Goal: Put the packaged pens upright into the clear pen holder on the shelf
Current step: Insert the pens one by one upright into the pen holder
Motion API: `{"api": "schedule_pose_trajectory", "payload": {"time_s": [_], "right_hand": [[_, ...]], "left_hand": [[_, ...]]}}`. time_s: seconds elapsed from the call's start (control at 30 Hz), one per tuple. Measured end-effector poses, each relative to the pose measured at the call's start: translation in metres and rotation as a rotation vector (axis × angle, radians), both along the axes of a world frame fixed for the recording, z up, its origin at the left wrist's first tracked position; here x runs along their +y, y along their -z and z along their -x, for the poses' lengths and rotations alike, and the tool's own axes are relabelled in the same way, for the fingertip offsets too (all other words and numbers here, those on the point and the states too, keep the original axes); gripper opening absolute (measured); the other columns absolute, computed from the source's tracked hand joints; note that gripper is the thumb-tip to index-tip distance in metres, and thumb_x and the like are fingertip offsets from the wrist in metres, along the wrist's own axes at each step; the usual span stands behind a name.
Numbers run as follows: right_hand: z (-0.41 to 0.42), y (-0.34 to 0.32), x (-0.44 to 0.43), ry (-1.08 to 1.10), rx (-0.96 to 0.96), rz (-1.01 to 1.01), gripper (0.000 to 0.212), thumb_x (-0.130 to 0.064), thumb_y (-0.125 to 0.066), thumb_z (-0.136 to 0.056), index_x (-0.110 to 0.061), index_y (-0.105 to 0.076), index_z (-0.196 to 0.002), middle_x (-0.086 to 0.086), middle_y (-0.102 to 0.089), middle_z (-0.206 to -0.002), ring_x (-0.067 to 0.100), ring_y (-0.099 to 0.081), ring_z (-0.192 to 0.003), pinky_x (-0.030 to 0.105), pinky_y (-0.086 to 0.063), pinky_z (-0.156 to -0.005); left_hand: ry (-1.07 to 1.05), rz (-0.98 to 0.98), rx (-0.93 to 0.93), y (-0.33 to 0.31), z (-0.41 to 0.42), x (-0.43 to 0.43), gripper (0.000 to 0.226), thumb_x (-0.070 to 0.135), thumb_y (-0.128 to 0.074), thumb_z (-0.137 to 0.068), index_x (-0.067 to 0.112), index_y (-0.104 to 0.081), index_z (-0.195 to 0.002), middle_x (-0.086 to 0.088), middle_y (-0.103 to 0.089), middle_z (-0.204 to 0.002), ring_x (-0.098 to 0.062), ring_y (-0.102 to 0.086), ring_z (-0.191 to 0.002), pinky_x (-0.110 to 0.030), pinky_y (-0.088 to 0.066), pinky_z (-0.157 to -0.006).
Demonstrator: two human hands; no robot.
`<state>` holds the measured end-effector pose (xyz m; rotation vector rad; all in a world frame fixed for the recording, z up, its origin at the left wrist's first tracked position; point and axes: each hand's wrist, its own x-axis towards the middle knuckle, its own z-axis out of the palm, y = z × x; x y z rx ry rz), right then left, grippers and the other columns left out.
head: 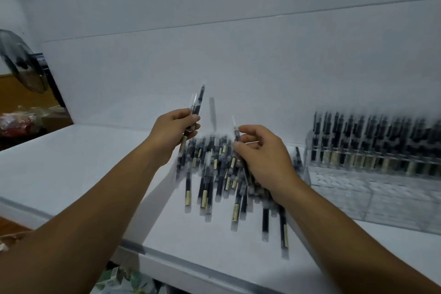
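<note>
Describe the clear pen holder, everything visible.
The holder is clear plastic, seemingly acrylic, stepped in tiers with rows of round holes. It stands on the white shelf by the wall, cut off at the right edge. Back rows hold upright black pens; front rows are empty. Motion blur hides finer detail.

fan [22, 62]: dark round grille, far left, beside the wall
wall [214, 7]: plain white, thin seam across
red bags [16, 123]: crinkled plastic, below the fan
green-white packets [124, 281]: bottom edge, blurred
</note>
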<state>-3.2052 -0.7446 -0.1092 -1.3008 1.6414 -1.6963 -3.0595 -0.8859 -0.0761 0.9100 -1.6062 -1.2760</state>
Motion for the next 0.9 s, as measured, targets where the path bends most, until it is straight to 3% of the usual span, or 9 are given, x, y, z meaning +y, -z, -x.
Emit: {"api": "schedule_pose_trajectory", "payload": {"time_s": [0.1,0.23,0.6,0.9], "right_hand": [[0.006,-0.015,0.012,0.024,-0.015,0.036,0.025,-0.016,-0.067,-0.091,-0.024,-0.062,-0.114,-0.008,-0.064,-0.102,0.01,-0.064,-0.09,0.014,-0.05,-0.071],[0.024,-0.034,0.039,0.055,-0.011,0.057,0.016,-0.018,-0.069,-0.09,-0.03,-0.062,-0.098,-0.006,-0.065,-0.097,0.013,-0.064,-0.088,0.023,-0.053,-0.078],[0.129,-0.06,0.156,0.38,0.043,0.114,0.009,-0.016,-0.071,-0.087,-0.023,-0.066,-0.089,-0.004,-0.063,-0.081,0.003,-0.059,-0.073,0.013,-0.049,-0.065],[0.228,-0.062,0.19,0.612,0.116,0.185,0.009,-0.015,-0.07,-0.089,-0.017,-0.064,-0.096,0.002,-0.059,-0.085,0.014,-0.056,-0.079,0.015,-0.049,-0.062]], "left_hand": [[0.07,0.03,0.032,-0.016,0.01,0.022,0.019,0.017,-0.063,-0.092,0.004,-0.068,-0.106,-0.008,-0.061,-0.089,-0.013,-0.065,-0.086,-0.019,-0.055,-0.075],[0.19,0.034,0.095,-0.031,0.031,0.05,0.021,0.018,-0.063,-0.092,0.01,-0.068,-0.11,0.0,-0.07,-0.094,-0.01,-0.068,-0.087,-0.018,-0.053,-0.072],[0.586,-0.073,0.204,-0.038,0.139,0.137,0.018,0.008,-0.06,-0.09,0.008,-0.068,-0.106,0.002,-0.073,-0.087,-0.009,-0.067,-0.074,-0.019,-0.054,-0.065],[0.808,-0.245,0.205,-0.023,0.233,0.189,0.025,0.008,-0.06,-0.089,0.006,-0.064,-0.114,-0.002,-0.074,-0.093,-0.01,-0.068,-0.075,-0.02,-0.052,-0.062]]}}
